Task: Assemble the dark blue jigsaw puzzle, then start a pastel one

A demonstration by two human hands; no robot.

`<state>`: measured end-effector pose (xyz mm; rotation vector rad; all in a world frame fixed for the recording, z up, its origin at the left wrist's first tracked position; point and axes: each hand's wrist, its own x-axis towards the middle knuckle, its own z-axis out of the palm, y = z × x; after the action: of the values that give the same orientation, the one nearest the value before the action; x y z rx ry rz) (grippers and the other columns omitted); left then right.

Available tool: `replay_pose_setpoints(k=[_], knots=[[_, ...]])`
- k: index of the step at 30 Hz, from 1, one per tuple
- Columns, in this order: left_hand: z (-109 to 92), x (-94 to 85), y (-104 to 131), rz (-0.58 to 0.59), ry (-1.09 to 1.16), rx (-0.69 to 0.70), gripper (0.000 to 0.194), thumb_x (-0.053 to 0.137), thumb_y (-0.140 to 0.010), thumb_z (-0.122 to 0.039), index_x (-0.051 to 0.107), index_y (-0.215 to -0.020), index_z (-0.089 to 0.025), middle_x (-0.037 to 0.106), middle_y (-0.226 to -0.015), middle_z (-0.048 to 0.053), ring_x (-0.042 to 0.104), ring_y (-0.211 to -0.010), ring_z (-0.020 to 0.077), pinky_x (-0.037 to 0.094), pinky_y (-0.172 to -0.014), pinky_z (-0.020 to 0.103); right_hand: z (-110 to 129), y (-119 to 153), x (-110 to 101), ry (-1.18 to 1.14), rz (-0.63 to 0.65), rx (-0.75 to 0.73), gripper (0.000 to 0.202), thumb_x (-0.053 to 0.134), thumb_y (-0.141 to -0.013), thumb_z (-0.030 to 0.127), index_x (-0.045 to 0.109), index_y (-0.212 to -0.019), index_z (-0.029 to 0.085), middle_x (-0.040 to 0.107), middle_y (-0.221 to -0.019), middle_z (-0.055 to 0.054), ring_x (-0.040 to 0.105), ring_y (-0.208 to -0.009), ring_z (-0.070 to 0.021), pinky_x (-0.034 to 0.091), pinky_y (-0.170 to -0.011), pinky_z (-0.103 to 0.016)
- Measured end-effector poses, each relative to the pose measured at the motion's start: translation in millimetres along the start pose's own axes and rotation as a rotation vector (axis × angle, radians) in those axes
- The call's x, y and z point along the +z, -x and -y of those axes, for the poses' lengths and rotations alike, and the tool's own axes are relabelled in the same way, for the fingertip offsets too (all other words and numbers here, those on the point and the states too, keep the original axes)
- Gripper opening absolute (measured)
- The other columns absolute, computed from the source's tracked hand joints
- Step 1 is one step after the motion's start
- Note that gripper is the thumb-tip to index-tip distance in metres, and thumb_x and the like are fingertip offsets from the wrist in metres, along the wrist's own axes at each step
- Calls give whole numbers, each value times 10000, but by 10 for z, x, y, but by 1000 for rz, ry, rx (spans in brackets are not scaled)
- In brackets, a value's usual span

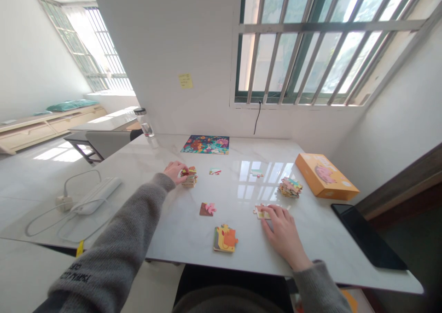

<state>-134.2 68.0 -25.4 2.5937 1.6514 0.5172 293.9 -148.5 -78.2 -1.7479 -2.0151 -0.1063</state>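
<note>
My left hand (175,171) is at a stack of puzzle pieces (189,180) on the left of the table, its fingers closed on the top piece. My right hand (283,232) lies low over the table with its fingers stretched out, the fingertips touching a light puzzle piece (261,212) and covering part of it. Between the hands lies a brown and pink piece (207,209). Nearer me sits a small pile of yellow and orange pieces (225,239). Two pale pieces, one left (215,171) and one right (256,172), lie farther back.
Another puzzle stack (290,187) stands right, beside an orange box (324,176). A black tablet (368,234) lies at the right edge. A colourful picture sheet (206,144) is against the wall. A bottle (144,122) stands back left; a power strip (98,196) with cables lies left.
</note>
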Motion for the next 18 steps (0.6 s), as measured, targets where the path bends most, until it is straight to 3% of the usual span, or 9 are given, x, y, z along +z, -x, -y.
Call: replay_pose_setpoints(k=[7, 11, 14, 18], knots=[[-178, -106, 59, -69, 21, 0, 212, 644, -740, -290, 666, -938, -218, 594, -1021, 58, 506, -1016, 272, 416, -1002, 444, -9, 3, 13, 3, -16, 1, 311, 484, -958, 314, 622, -1235, 280, 602, -1242, -92, 522, -1158, -288, 437, -949, -443], [-468, -125, 105, -133, 101, 81, 239, 634, -738, -233, 631, -976, -210, 563, -1043, 61, 513, -1021, 264, 441, -1001, 436, -16, 6, 23, -3, -11, -1, 303, 489, -958, 312, 616, -1230, 270, 598, -1246, -97, 516, -1165, -291, 432, -957, -443], [-839, 15, 165, -172, 199, 195, 250, 631, -721, -163, 607, -967, -200, 534, -1064, 69, 520, -1035, 257, 452, -1001, 424, -12, 7, 21, -8, -9, 2, 294, 493, -963, 317, 614, -1226, 263, 595, -1247, -102, 511, -1167, -294, 423, -969, -450], [-1319, 341, 239, -176, 303, 279, 254, 624, -709, -102, 585, -941, -199, 526, -1074, 77, 524, -1029, 258, 470, -970, 431, 10, 2, -3, -15, -7, -2, 292, 497, -967, 317, 615, -1229, 266, 597, -1246, -101, 513, -1163, -290, 419, -980, -456]])
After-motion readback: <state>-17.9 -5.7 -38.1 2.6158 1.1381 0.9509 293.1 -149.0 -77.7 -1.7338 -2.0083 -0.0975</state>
